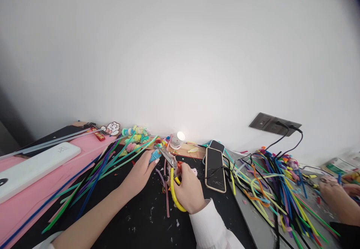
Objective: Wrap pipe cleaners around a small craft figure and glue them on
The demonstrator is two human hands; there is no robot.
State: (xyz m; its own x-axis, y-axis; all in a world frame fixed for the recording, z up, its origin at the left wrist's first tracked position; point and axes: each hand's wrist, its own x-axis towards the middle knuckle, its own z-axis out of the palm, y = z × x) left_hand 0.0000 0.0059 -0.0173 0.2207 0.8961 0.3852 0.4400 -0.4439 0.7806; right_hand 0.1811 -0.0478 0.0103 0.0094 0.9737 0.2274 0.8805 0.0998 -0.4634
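My left hand [143, 171] pinches a blue coiled pipe cleaner piece [155, 155] above the black table mat [135, 215]. Yellow-handled scissors [173, 194] are in my right hand [189, 191], with the fingers wrapped about the handle. Their metal blades point up and left, close to the top of the blue coil; whether they touch it I cannot tell. Beneath the scissors lie a purple and a pink pipe cleaner [167, 204], along with small scraps partly hidden by my right hand.
A small lit lamp [176, 140] stands by the wall. Two phones [215, 170] lie right of my hands. Long pipe cleaners [98, 177] spread to the left, beside a white device [42, 166]. More pipe cleaners [289, 189] cover the grey table, where another person's hands [334, 196] work.
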